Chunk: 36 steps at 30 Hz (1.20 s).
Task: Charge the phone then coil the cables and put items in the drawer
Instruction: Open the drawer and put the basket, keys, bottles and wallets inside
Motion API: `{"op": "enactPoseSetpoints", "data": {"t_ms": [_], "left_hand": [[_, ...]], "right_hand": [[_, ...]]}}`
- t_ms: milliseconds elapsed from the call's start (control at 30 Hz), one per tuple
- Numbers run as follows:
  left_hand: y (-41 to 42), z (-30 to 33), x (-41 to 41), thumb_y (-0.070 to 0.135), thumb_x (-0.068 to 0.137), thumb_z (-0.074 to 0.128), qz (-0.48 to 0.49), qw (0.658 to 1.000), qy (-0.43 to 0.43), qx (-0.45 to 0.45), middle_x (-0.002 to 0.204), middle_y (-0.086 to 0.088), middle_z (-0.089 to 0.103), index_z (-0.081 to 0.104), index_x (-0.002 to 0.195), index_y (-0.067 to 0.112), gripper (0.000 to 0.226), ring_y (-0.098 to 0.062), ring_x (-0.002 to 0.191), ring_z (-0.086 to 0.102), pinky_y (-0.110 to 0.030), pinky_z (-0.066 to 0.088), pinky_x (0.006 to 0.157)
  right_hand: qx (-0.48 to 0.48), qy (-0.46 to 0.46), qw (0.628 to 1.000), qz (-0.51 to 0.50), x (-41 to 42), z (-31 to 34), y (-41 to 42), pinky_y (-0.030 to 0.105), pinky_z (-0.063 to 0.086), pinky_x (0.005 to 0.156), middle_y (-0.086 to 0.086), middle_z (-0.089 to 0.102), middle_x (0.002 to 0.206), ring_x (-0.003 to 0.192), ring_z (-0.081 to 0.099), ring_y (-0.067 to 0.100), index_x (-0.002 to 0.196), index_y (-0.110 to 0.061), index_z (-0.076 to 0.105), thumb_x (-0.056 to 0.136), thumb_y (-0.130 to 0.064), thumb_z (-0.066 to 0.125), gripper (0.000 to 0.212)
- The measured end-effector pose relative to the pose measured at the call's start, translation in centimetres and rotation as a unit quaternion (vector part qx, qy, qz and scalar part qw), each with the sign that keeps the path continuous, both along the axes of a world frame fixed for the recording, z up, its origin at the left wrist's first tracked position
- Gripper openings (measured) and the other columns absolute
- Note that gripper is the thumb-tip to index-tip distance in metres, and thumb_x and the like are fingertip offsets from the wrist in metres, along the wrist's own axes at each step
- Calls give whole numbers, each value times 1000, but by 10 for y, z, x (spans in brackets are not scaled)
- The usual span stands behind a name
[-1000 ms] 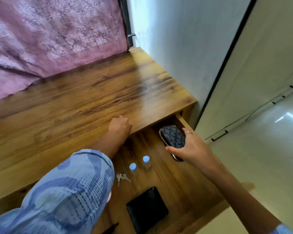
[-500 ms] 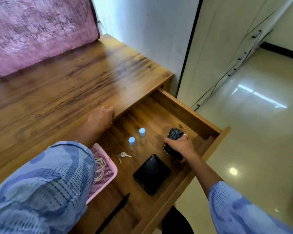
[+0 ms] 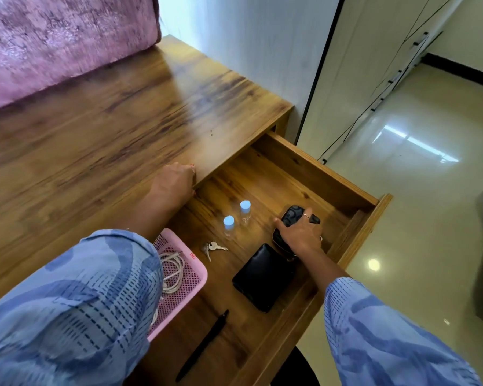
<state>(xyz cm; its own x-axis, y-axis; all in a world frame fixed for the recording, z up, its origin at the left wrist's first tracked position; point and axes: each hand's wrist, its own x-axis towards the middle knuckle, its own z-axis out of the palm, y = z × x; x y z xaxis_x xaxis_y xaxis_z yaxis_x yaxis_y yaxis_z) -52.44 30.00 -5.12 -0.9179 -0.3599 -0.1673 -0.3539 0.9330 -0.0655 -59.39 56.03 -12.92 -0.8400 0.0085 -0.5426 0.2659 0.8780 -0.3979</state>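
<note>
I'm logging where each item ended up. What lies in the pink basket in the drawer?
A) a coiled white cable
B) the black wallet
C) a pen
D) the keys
A: a coiled white cable sits inside the pink basket; everything else lies on the bare drawer floor.

My right hand (image 3: 300, 232) presses the phone (image 3: 292, 215) onto the drawer (image 3: 318, 174) floor; at its nine o'clock, my left hand (image 3: 173, 185) grips the desk (image 3: 109, 121) edge.
</note>
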Motion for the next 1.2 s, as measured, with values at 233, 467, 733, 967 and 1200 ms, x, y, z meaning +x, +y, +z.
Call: {"op": "enactPoseSetpoints", "data": {"t_ms": [233,467,733,967,1200], "left_hand": [[5,5,22,37,94,54,43,998,9,43,151,-12,35,30,148,21,61,-31,131,43,-39,38,103],[36,-8,67,53,97,28,152,963,79,209,160,-5,13,17,151,19,65,-27,146,13,-53,15,116],[135,-12,140,61,93,19,252,941,136,179,161,-5,0,3,152,24,72,-33,146,5,-56,9,116],[238,-13,185,58,96,19,302,933,116,157,160,-8,-6,-1,152,22,70,-34,146,-8,-51,-1,118],[321,-25,224,58,96,17,313,935,58,157,160,-6,-10,-3,152,27,67,-32,147,-6,-49,2,118]], "right_hand": [[-10,22,999,26,7,6,16,50,40,99,31,26,144,129,35,46,149,-19,-1,88,-61,45,87],[1,81,965,249,7,44,19,49,38,103,18,32,146,132,35,37,144,-10,25,92,-50,46,69],[-62,96,871,478,48,57,27,42,37,106,8,37,142,126,44,28,132,-7,43,92,-37,53,51],[-65,125,795,590,81,59,81,36,41,101,4,44,137,121,48,23,132,-9,45,91,-36,55,49],[-77,175,745,640,105,61,131,37,38,103,1,58,124,117,52,19,121,-17,55,93,-32,50,32]]}}
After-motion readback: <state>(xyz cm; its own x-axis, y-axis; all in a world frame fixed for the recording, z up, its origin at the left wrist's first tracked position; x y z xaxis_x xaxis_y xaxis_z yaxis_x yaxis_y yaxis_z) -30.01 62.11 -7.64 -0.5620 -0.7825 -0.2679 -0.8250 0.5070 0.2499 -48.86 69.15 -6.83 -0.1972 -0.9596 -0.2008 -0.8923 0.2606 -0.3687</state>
